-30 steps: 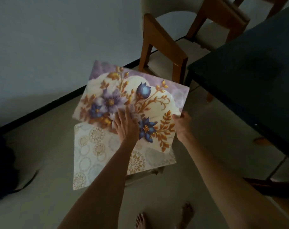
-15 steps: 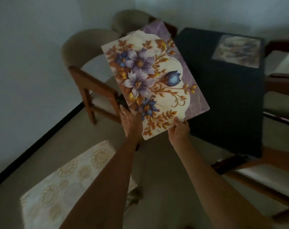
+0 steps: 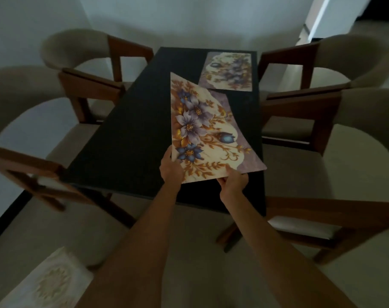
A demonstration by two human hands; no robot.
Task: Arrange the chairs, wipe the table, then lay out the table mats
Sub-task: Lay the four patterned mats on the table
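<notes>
Holding the floral mat point(image 3: 205, 134) by its near edge, the left hand point(image 3: 171, 169) and right hand point(image 3: 233, 182) each pinch it between thumb and fingers, above the near right part of the dark desk point(image 3: 131, 134). The mat tilts and bows, its far end raised, apparently not yet lying flat. A second mat point(image 3: 228, 72) lies flat at the far right corner. Lowered carelessly, the held mat could overlap that one or overhang the desk's right edge, since both sit close.
</notes>
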